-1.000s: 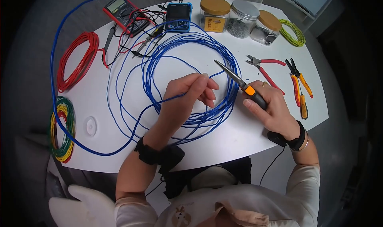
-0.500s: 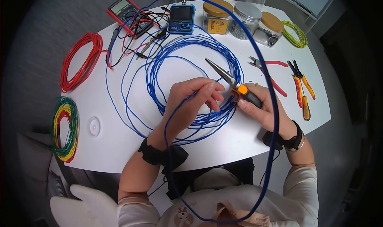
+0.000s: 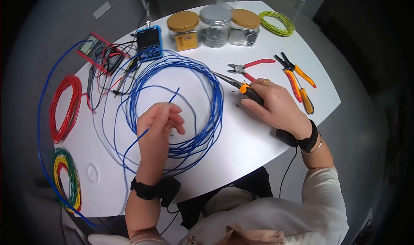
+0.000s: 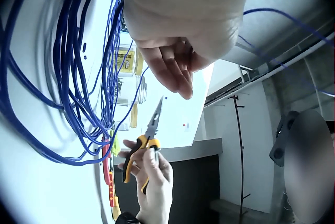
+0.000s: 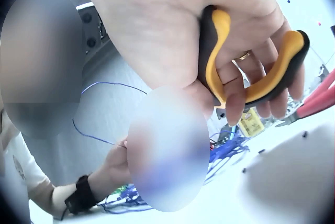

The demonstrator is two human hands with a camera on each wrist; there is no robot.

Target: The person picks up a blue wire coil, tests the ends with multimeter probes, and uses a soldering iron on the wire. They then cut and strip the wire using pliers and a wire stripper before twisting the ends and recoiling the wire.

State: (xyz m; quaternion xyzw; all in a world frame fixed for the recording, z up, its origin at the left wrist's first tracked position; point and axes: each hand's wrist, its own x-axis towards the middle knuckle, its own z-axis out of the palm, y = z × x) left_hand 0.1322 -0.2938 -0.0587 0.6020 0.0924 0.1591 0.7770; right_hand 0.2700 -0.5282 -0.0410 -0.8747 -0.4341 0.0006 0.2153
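In the head view the left hand (image 3: 157, 131) pinches a blue wire (image 3: 174, 96) between thumb and forefinger, its short end sticking up past the fingertips. That hand is above the coil of blue wire (image 3: 217, 111). Right of the coil, the right hand (image 3: 276, 105) holds long-nose pliers (image 3: 227, 80) with black and orange handles, tip pointing up and left. In the right wrist view its fingers curl round the spread handles (image 5: 219, 41). The left wrist view shows the pliers (image 4: 153, 123) apart from the left hand (image 4: 178, 56).
Red-handled cutters (image 3: 258, 62) and orange-handled pliers (image 3: 305, 74) lie at the right. Lidded jars (image 3: 214, 27), a blue-framed device (image 3: 149, 43) and a multimeter (image 3: 92, 49) stand or lie behind. Red wire (image 3: 64, 109), multicoloured wire (image 3: 71, 182) and a white disc (image 3: 92, 172) are at left.
The hands have moved apart, the left with its wire going left, away from the pliers. The long blue loop has swung from in front of the body to the far left. The head view has shifted.
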